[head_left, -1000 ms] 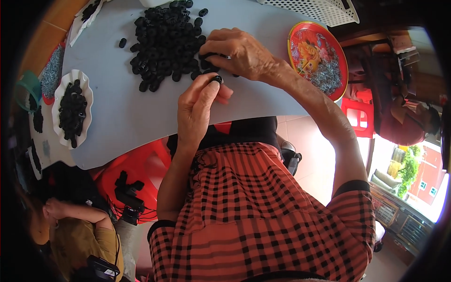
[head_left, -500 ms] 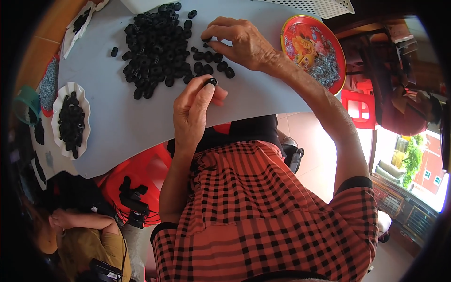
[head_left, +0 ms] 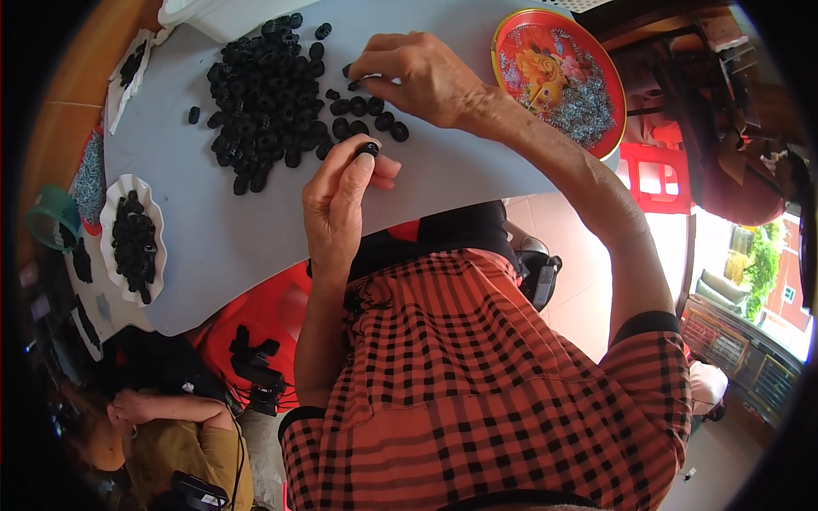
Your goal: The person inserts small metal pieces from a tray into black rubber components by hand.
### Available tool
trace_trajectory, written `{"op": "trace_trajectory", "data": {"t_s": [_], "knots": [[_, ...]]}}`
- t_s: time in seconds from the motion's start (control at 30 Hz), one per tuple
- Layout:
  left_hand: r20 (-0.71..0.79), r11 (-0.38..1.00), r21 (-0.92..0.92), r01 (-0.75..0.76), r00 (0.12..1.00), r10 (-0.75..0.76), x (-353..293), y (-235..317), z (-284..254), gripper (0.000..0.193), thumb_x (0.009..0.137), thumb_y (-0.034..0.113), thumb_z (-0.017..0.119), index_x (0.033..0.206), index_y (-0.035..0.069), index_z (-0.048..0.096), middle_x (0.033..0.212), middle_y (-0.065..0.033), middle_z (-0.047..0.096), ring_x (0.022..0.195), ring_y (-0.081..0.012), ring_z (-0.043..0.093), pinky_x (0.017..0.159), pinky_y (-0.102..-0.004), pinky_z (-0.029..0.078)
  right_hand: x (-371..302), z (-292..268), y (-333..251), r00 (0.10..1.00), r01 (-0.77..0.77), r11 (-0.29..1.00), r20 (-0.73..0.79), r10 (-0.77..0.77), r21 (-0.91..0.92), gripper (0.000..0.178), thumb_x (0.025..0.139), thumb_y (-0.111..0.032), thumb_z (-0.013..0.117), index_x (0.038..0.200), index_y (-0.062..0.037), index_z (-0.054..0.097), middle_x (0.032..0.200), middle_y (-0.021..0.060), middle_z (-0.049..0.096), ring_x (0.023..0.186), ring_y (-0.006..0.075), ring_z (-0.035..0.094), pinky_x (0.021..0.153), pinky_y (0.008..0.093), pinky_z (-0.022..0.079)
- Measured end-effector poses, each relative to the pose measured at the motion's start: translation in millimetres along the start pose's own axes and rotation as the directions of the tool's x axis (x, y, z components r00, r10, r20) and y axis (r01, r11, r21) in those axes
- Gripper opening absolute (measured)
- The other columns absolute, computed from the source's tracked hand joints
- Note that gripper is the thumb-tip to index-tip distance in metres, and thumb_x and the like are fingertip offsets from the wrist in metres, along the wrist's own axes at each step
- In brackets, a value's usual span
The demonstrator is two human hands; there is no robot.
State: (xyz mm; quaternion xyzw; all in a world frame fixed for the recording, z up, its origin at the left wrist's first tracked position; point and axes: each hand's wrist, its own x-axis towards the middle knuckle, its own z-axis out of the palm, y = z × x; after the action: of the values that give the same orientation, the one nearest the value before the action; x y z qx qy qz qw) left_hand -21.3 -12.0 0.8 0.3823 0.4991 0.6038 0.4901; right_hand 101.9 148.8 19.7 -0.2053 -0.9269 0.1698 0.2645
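Observation:
My left hand (head_left: pixel 341 192) is closed near the front edge of the table. Its thumb and forefinger pinch a small black oval plastic piece, like a cord lock (head_left: pixel 368 150), with one end facing up. Farther off, my right hand (head_left: pixel 417 77) reaches palm down over the tabletop, with thumb and forefinger bent together around a small black plastic piece (head_left: pixel 353 86). Part of that piece is hidden by the fingers. Several loose black oval pieces (head_left: pixel 375 106) lie between my hands. A large heap of them (head_left: pixel 260 94) spreads to the left.
At the right, a round red tray (head_left: pixel 620 94) bears small silvery metal parts, like springs. A white scalloped dish (head_left: pixel 159 223) of slimmer black pieces stands left. A white container (head_left: pixel 200 17) sits at the back. A person (head_left: pixel 175 443) is at lower left, beside a red chair (head_left: pixel 281 311).
The whole view has shifted slightly, so the table things appear farther left. Both hands keep nearly the same pose and place over the table; the left still pinches its piece.

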Motion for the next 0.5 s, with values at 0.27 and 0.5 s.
{"op": "trace_trajectory", "data": {"t_s": [0.27, 0.5], "knots": [[-0.017, 1.000, -0.003, 0.024, 1.000, -0.024, 1.8, -1.5, -3.1, 0.027, 0.096, 0.015, 0.049, 0.110, -0.005, 0.059, 0.082, -0.0094, 0.066, 0.072, -0.0135, 0.059, 0.072, -0.0262, 0.048, 10.9, 6.7, -3.3, 0.984, 0.140, 0.929, 0.153, -0.092, -0.343, 0.007, 0.077, -0.008, 0.064, 0.076, -0.0044, 0.059, 0.074, 0.0061, 0.057, 0.075, 0.0214, 0.061, 0.072, 0.0339, 0.045], [-0.004, 0.982, -0.188, 0.007, 1.000, -0.008, 4.2, 0.4, -1.6, 0.027, 0.096, 0.015, 0.047, 0.110, -0.007, 0.056, 0.084, -0.0116, 0.065, 0.075, -0.0157, 0.059, 0.073, -0.0279, 0.048, -14.0, -16.3, -34.2, 0.981, -0.099, 0.970, 0.185, 0.058, 0.222, 0.009, 0.074, 0.000, 0.061, 0.084, -0.0002, 0.059, 0.073, 0.0108, 0.063, 0.066, 0.0239, 0.065, 0.062, 0.0330, 0.051]]}}
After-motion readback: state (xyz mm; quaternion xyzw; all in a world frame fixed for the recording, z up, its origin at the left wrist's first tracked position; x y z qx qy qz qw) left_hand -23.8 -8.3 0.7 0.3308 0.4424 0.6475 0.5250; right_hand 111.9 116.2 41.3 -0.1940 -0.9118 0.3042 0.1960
